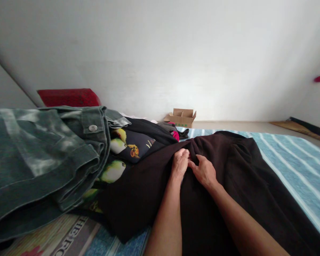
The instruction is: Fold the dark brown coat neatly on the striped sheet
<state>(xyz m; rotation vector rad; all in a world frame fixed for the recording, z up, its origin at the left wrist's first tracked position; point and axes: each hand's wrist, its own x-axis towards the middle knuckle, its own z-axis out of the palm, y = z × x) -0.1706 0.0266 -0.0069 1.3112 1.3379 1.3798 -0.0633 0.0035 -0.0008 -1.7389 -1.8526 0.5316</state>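
Left hand (180, 164) pinched shut on a fold of the dark brown garment (224, 199), which lies on the striped blue bedsheet (304, 170). Right hand (204, 171) half-curled against it, grip unclear. Risk: fold slips if pinch eases.

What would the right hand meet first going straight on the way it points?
The right hand points up and left, its fingertips on a fold of the dark brown garment. Beyond that fold, the left hand looks first in line, though depth here is unclear.

I'm seeing a bedroom at home: striped blue bedding (304, 170), heaped clothes (42, 156), a cardboard box (180, 118) by the white wall (160, 53)
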